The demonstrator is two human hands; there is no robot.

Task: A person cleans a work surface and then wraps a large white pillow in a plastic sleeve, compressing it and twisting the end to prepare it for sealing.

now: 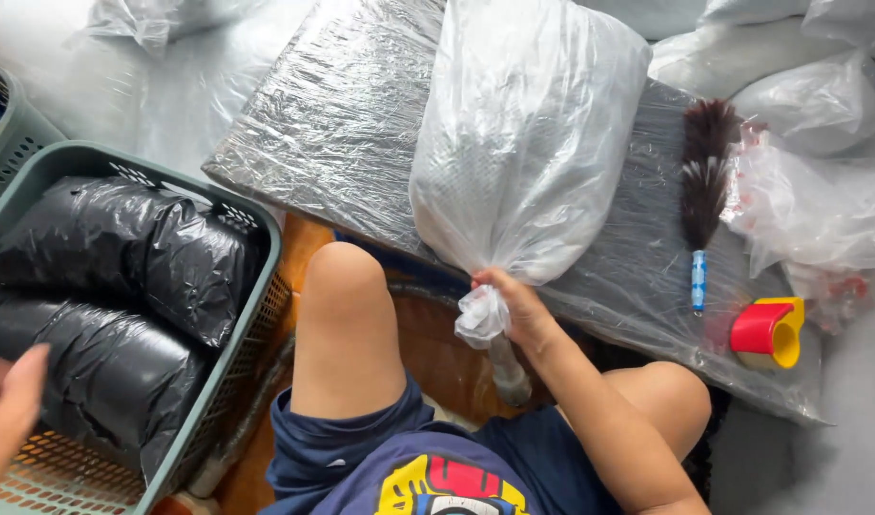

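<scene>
Clenched around the twisted neck of the clear plastic bag (523,143), the right hand (518,310) holds it at the wrapped board's (332,124) near edge; its long axis runs up and away from the grip. Well apart, the left hand (6,410) hovers loosely open at the green basket (251,286) of black bags (113,238).

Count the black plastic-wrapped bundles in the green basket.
2. One black bundle lies at the far end of the green basket; the other lies nearer, beside the left hand. More may be hidden beneath.
</scene>
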